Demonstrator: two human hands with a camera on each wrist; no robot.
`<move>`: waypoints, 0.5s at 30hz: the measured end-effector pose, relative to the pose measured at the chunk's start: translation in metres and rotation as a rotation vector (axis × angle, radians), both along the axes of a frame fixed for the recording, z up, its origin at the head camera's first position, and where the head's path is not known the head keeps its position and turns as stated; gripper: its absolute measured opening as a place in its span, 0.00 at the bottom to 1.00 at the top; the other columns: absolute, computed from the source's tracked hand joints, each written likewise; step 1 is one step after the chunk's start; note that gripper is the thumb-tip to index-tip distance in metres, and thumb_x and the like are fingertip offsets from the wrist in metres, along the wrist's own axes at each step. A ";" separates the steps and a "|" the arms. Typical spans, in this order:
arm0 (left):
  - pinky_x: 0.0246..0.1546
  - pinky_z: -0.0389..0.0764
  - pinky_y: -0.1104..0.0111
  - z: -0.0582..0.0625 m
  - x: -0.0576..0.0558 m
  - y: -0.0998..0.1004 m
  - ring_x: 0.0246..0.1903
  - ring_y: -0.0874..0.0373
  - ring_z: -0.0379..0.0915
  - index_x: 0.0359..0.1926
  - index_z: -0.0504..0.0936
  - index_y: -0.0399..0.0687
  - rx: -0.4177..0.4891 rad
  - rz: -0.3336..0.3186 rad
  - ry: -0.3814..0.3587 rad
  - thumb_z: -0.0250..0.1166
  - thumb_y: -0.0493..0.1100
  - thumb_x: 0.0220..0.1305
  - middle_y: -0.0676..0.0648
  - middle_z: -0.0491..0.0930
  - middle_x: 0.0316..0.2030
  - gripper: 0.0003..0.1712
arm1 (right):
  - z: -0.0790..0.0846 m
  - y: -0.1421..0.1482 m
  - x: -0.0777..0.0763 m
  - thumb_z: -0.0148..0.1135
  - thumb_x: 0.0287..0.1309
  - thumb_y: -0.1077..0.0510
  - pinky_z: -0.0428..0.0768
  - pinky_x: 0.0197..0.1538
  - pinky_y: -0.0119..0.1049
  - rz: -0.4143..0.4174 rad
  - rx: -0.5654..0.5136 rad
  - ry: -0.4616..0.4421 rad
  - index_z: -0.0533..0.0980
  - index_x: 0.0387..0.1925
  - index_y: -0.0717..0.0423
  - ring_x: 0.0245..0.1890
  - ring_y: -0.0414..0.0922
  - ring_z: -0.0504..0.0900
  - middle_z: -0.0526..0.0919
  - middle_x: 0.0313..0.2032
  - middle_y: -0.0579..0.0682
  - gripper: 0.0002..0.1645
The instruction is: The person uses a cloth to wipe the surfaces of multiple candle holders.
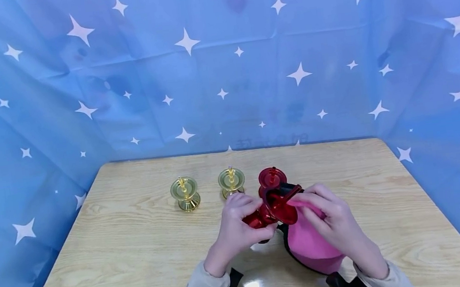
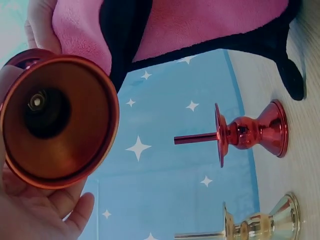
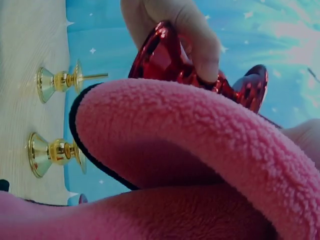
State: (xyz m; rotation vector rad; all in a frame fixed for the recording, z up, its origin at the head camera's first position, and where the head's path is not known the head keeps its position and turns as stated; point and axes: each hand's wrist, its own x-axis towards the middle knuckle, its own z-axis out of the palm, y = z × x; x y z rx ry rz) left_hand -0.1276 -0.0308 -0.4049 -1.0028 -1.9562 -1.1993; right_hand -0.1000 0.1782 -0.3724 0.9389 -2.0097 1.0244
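My left hand (image 1: 236, 221) grips a shiny red candle holder (image 1: 281, 209) by its body, above the table. The holder is tilted, its dish and spike turned toward my right hand (image 1: 331, 212). In the left wrist view its hollow base (image 2: 85, 145) faces the camera, with a screw end deep inside. My right hand pinches a fleecy pink cloth (image 1: 311, 243) with black edging, its fingers right at the spike and dish. The rest of the cloth hangs below that hand in folds. In the right wrist view the cloth hides part of the holder (image 3: 162, 57).
A second red candle holder (image 1: 272, 177) stands upright just behind the hands. To its left stand two gold candle holders, one nearer (image 1: 232, 179) and one farther left (image 1: 184, 192). They are on a light wooden table (image 1: 118, 251), with a blue star-patterned backdrop (image 1: 213, 69) behind.
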 end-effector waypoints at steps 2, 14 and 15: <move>0.37 0.71 0.67 0.000 0.000 0.000 0.28 0.60 0.71 0.32 0.86 0.44 0.013 0.021 -0.004 0.73 0.40 0.33 0.52 0.81 0.25 0.17 | -0.001 0.000 0.001 0.48 0.67 0.55 0.61 0.22 0.19 0.002 0.002 -0.016 0.81 0.34 0.64 0.22 0.32 0.62 0.75 0.29 0.51 0.19; 0.36 0.71 0.64 0.000 -0.002 0.006 0.27 0.60 0.71 0.27 0.84 0.45 -0.082 0.277 0.143 0.71 0.44 0.34 0.52 0.81 0.25 0.14 | 0.011 -0.018 0.037 0.57 0.52 0.71 0.61 0.21 0.18 -0.049 -0.048 -0.130 0.81 0.38 0.60 0.21 0.29 0.62 0.76 0.30 0.46 0.12; 0.36 0.71 0.64 -0.001 -0.002 0.006 0.27 0.59 0.70 0.28 0.84 0.45 -0.089 0.286 0.153 0.71 0.44 0.34 0.52 0.81 0.25 0.14 | 0.013 -0.020 0.038 0.57 0.53 0.70 0.62 0.22 0.18 -0.052 -0.054 -0.128 0.81 0.38 0.60 0.22 0.30 0.63 0.76 0.30 0.46 0.12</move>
